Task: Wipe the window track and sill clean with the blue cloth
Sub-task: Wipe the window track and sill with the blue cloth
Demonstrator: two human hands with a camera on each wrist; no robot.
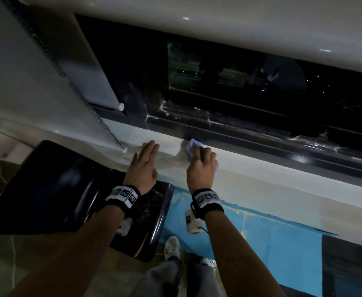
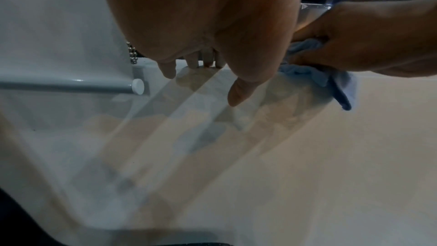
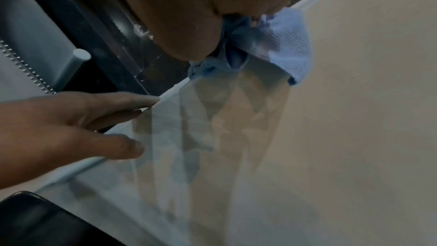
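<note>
My right hand (image 1: 201, 162) grips a bunched blue cloth (image 1: 192, 146) and holds it on the pale sill (image 1: 251, 174), right at the edge of the dark window track (image 1: 261, 138). In the right wrist view the cloth (image 3: 279, 48) hangs crumpled from under my curled fingers, one corner spread on the sill (image 3: 354, 119). My left hand (image 1: 144, 163) lies flat beside it with straight fingers on the sill, a little to the left. The left wrist view shows those fingertips (image 2: 236, 94) touching the sill (image 2: 283, 156) and the cloth (image 2: 331, 83) to the right.
A grey roller blind (image 1: 85, 78) with a bead chain (image 1: 109, 129) hangs at the left end of the window. A glossy black chair (image 1: 68, 189) stands below my left arm. Blue floor covering (image 1: 272, 236) runs along the wall under the sill. My shoes (image 1: 172, 247) stand close to it.
</note>
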